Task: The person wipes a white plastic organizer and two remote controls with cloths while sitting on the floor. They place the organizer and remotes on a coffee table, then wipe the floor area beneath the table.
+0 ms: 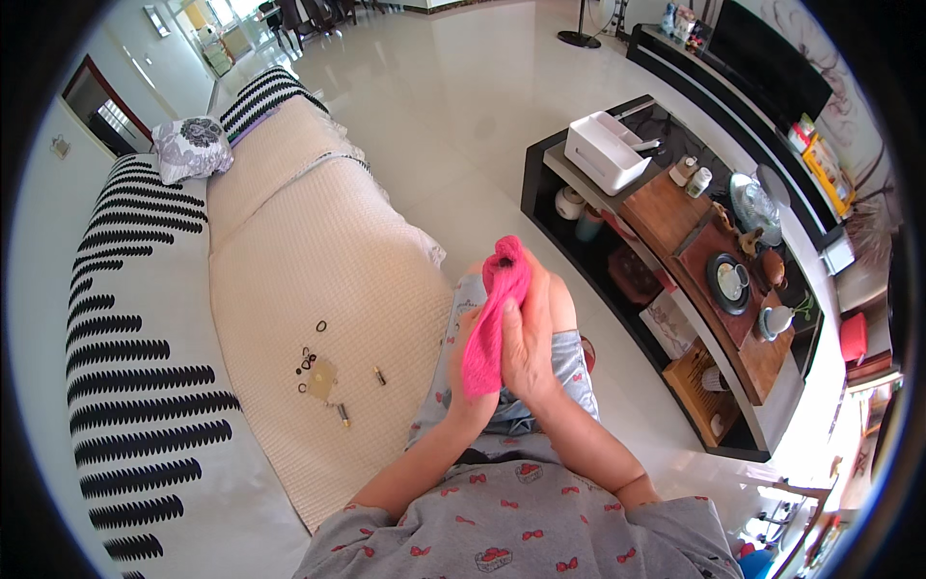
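Observation:
A bright pink knitted cloth [486, 358] is held up in front of my lap, bunched at its upper end around a small dark spot. My right hand [534, 354] presses against its right side, the thumb lying along the fabric. My left hand [474, 411] supports it from the left and below, its fingers largely hidden behind the cloth. To my left on the cream quilted sofa cover [289, 268] are several black hair ties [308, 360] beside a small yellowish square piece [320, 380]. Two small battery-like cylinders [380, 375] lie near them.
A black-and-white sofa back [145, 405] runs along the left, with a patterned cushion [194, 148] at its far end. At right, a low coffee table [651, 217] bears a white organizer box [606, 153], bottles and a tea tray [723, 318]. A television cabinet [731, 94] stands beyond.

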### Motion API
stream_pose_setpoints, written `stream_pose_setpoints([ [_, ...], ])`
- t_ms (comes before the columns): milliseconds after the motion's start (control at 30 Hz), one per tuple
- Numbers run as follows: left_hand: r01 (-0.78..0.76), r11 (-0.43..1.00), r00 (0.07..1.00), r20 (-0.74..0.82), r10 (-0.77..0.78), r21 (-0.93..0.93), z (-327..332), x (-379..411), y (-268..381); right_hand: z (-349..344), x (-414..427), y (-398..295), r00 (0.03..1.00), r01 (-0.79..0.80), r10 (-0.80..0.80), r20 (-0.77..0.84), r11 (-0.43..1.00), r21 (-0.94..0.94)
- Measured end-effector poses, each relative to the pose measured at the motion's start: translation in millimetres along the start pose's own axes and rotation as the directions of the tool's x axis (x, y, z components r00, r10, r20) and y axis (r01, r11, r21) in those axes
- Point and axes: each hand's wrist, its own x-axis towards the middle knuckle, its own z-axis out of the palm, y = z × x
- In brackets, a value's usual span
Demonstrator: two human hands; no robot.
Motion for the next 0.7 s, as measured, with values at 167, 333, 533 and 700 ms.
stream_pose_setpoints([
  [167, 0.205, 0.948, 0.977, -0.004, -0.212, -0.245, 7.2, -3.2, 10.6, 3.5, -0.9, 3.6, 0.986, 0.159, -0.166, 0.001, 0.943, -0.292],
  [333, 0.344, 0.600, 0.905, 0.084, -0.417, -0.723, 6.5, -6.3, 2.3, 9.6, -28.6, -0.4, 0.989, 0.108, -0.060, 0.132, 0.914, -0.391],
  [533, 0.333, 0.392, 0.894, 0.155, -0.420, -0.858, -35.5, 42.3, 2.0, -27.3, -56.0, -9.3, 0.911, 0.258, -0.099, 0.401, 0.894, -0.366],
  [700, 0.300, 0.566, 0.948, 0.174, -0.267, -0.768, -83.4, 64.2, 4.3, -93.4, -82.4, -6.9, 0.666, 0.089, 0.162, 0.728, 0.952, -0.294],
])
